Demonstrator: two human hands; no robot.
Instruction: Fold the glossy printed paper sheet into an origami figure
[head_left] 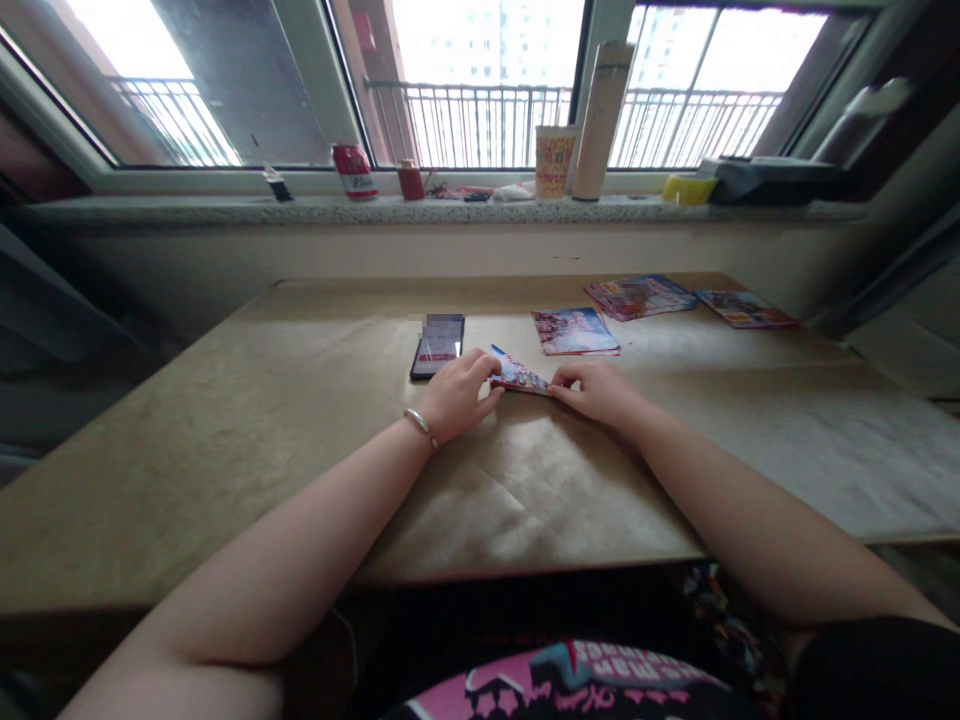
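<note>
A small sheet of printed paper [519,374], folded into a triangle, lies low over the table between my hands. Fingers of my left hand [463,390] close on its left corner. At the right tip, my right hand [592,390] pinches it between thumb and forefinger. The paper's print is blue with a colourful pattern. Just beyond my left hand rests a phone [439,345] with its screen lit. A stack of square printed sheets [576,332] sits a little past my right hand, apart from it.
More printed sheets lie in a pile [639,297] and a smaller pile [746,308] at the table's far right. Along the windowsill [450,210] stand a red can [354,172], a red bottle [410,180], a patterned cup [554,162], a tall cylinder [602,120] and a yellow object [687,190].
</note>
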